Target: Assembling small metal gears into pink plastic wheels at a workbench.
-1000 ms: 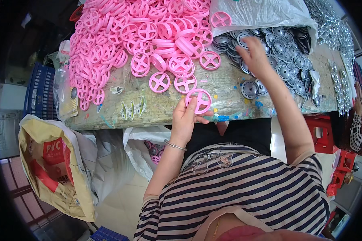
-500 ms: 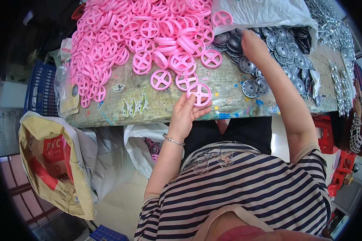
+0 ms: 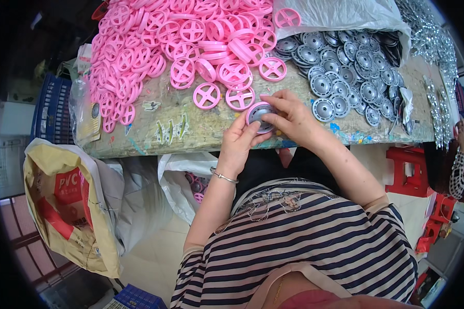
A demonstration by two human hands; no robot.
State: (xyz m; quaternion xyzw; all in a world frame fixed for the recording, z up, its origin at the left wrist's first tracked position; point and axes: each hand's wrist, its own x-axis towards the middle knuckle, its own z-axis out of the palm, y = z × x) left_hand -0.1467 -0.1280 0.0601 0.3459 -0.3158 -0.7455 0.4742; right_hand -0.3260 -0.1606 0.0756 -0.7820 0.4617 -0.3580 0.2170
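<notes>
Near the table's front edge, my left hand (image 3: 234,144) grips a pink toy wheel rim (image 3: 250,112) between thumb and fingers. Set against the face of that rim is a grey plastic hubcap disc (image 3: 260,113), pinched by the fingers of my right hand (image 3: 299,121). Whether the disc sits fully inside the rim cannot be made out. Just beyond my hands lie several loose pink four-spoked wheels (image 3: 239,98), at the edge of a large pink heap (image 3: 192,31). Grey hubcap discs (image 3: 323,110) are piled to the right.
A white plastic sack (image 3: 340,18) lies over the back of the grey pile. Silver tinsel (image 3: 438,56) hangs at the right edge of the worn table (image 3: 139,147). Below stand a yellow-lined sack (image 3: 46,226), a white bag (image 3: 172,180) and a red stool (image 3: 410,172). Another person's arm shows far right.
My right hand has come back from the grey pile toward me with a hubcap disc and put it to the pink wheel rim. My left hand has stayed in nearly the same place.
</notes>
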